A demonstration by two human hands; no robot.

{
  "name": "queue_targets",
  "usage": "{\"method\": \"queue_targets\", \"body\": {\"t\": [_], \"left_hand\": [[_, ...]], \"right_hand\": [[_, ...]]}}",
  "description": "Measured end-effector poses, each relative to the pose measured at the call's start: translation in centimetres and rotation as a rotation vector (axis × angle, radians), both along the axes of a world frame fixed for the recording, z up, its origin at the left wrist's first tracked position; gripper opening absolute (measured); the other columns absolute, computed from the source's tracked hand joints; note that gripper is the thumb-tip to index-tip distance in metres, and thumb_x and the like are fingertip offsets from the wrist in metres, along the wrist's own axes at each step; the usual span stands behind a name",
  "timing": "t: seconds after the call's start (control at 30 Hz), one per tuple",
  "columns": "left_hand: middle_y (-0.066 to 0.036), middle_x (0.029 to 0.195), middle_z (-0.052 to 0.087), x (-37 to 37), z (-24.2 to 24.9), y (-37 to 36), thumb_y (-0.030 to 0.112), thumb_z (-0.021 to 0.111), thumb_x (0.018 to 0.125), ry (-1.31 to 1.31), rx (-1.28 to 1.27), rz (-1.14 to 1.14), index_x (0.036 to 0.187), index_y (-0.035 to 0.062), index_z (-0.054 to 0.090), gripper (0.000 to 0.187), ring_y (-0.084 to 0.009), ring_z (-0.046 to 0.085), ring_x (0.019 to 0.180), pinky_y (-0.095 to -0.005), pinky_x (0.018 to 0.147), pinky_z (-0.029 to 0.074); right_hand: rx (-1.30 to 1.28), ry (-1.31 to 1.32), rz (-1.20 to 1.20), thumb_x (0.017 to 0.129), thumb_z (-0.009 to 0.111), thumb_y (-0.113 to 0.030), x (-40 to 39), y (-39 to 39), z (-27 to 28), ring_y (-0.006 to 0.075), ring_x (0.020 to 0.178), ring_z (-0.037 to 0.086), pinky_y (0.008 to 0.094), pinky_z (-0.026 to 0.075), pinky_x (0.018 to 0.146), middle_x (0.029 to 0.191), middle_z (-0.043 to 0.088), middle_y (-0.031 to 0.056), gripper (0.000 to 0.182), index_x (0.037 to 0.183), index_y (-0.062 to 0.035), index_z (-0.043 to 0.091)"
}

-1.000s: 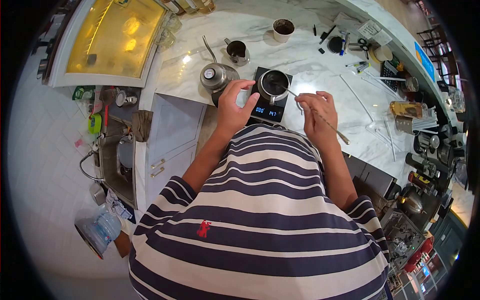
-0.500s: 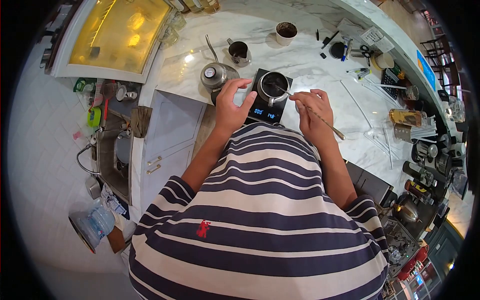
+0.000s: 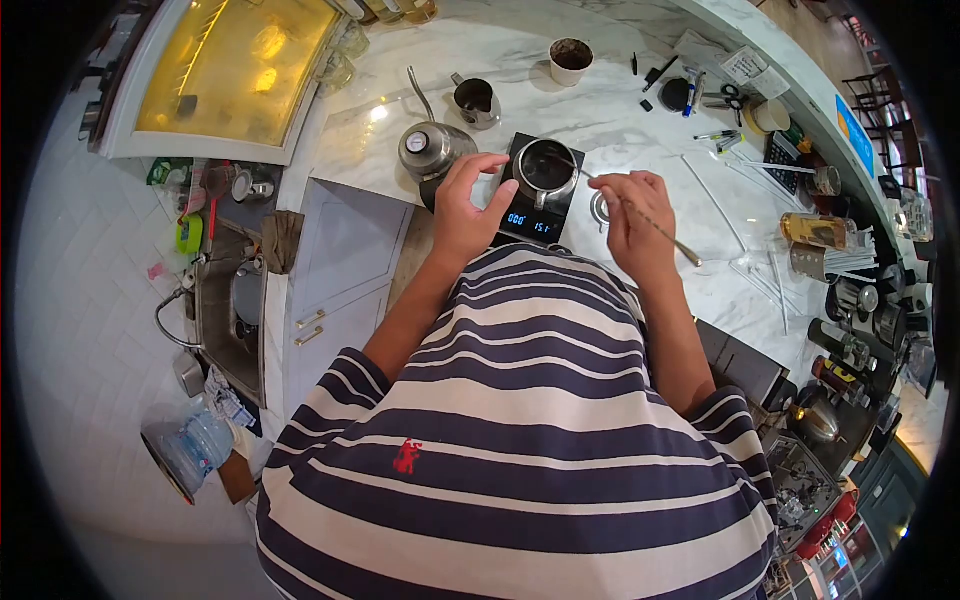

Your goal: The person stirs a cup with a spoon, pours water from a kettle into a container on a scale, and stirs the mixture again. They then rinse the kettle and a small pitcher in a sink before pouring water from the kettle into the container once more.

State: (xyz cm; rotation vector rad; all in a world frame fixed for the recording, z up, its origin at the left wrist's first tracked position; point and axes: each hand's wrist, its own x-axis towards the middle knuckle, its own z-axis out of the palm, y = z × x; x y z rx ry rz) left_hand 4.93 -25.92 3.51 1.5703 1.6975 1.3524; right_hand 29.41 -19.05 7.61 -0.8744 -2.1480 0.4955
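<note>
A long, thin bar spoon (image 3: 663, 230) with a twisted handle is pinched in my right hand (image 3: 640, 220). Its lower end reaches left to the rim of a metal cup (image 3: 546, 172) with dark contents. That cup stands on a black digital scale (image 3: 522, 222) with lit blue digits. My left hand (image 3: 466, 208) hovers at the scale's left side, thumb and fingers spread, holding nothing. Just beyond it sits a steel gooseneck kettle (image 3: 425, 150) with a dial thermometer on its lid. A small round coiled metal piece (image 3: 600, 208) lies beside my right fingers.
Behind the scale stand a metal pitcher (image 3: 474, 100) and a paper cup (image 3: 570, 62) with dark residue. Pens, scissors (image 3: 732, 98) and white straws (image 3: 715, 203) lie to the right. A sink (image 3: 228, 310) and a yellow-lit cabinet (image 3: 235, 75) are on the left.
My right hand has shifted right, drawing the spoon outward from the cup's middle toward its rim. The scale reading rose from 14.8 to about 15.1. My left hand stays nearly still.
</note>
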Motion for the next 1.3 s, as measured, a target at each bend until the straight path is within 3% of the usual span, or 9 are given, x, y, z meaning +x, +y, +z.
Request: {"method": "queue_targets", "body": {"t": [0.37,0.5,0.67,0.9,1.07,1.17,1.3], "left_hand": [[-0.011,0.116,0.071,0.5,-0.2,0.0,0.012,0.077,0.092,0.001,-0.016,0.01,0.124,0.0055,0.071,0.033,-0.023,0.071,0.106,-0.0362,0.094,0.053],[-0.012,0.116,0.071,0.6,-0.3,-0.1,0.012,0.077,0.093,0.007,-0.021,0.009,0.124,0.0054,0.071,0.032,-0.0233,0.071,0.106,-0.0364,0.094,0.053],[-0.012,0.117,0.071,0.7,-0.4,-0.3,0.013,0.077,0.093,-0.002,-0.025,0.0,0.123,0.0057,0.071,0.032,-0.0232,0.071,0.106,-0.0366,0.095,0.053],[-0.011,0.117,0.071,0.7,-0.3,-0.4,0.013,0.077,0.092,0.006,-0.028,-0.007,0.124,0.0059,0.071,0.032,-0.0236,0.071,0.105,-0.0371,0.095,0.053],[-0.012,0.117,0.071,0.8,-0.2,-0.4,0.013,0.077,0.092,0.006,-0.028,-0.013,0.123,0.0056,0.071,0.033,-0.0237,0.071,0.106,-0.0371,0.095,0.053],[-0.012,0.117,0.071,0.7,0.0,-0.3,0.012,0.077,0.092,0.006,-0.021,-0.016,0.123,0.0052,0.071,0.033,-0.0238,0.071,0.105,-0.0368,0.095,0.053],[-0.012,0.117,0.071,0.3,-0.3,-0.5,0.012,0.077,0.092,0.011,-0.006,-0.02,0.123,0.0049,0.071,0.033,-0.0239,0.071,0.105,-0.0367,0.095,0.053]], "right_hand": [[-0.006,0.022,0.031,0.097,0.069,-0.003,0.2,0.1,-0.5,0.0266,0.087,0.069,0.0442,0.049,0.093,0.097,0.076,0.007,0.009,0.106,-0.006,0.069],[0.04,0.009,-0.038,0.101,0.065,-0.002,1.2,0.2,-0.3,0.0282,0.081,0.068,0.0427,0.052,0.09,0.095,0.075,0.007,0.008,0.104,-0.004,0.072],[0.015,0.07,0.035,0.096,0.07,-0.002,0.3,-0.9,-0.7,0.0278,0.082,0.069,0.0416,0.051,0.09,0.097,0.076,0.0087,0.007,0.102,-0.0048,0.07],[0.034,0.041,-0.085,0.098,0.069,-0.004,0.6,-0.3,-0.6,0.0287,0.079,0.066,0.0426,0.05,0.088,0.095,0.075,0.0084,0.006,0.103,-0.0057,0.071],[0.022,0.073,0.02,0.098,0.069,-0.005,0.3,-1.2,-0.8,0.0287,0.084,0.069,0.0429,0.05,0.09,0.096,0.076,0.0084,0.006,0.104,-0.0059,0.07],[0.02,0.031,0.012,0.101,0.064,-0.003,-0.6,-1.0,-0.5,0.0277,0.076,0.064,0.0423,0.052,0.088,0.092,0.074,0.0074,0.009,0.105,-0.0048,0.072],[0.04,0.035,-0.069,0.1,0.066,-0.004,0.2,-0.5,-0.3,0.029,0.079,0.065,0.0427,0.051,0.089,0.092,0.074,0.008,0.007,0.104,-0.0051,0.072]]}}
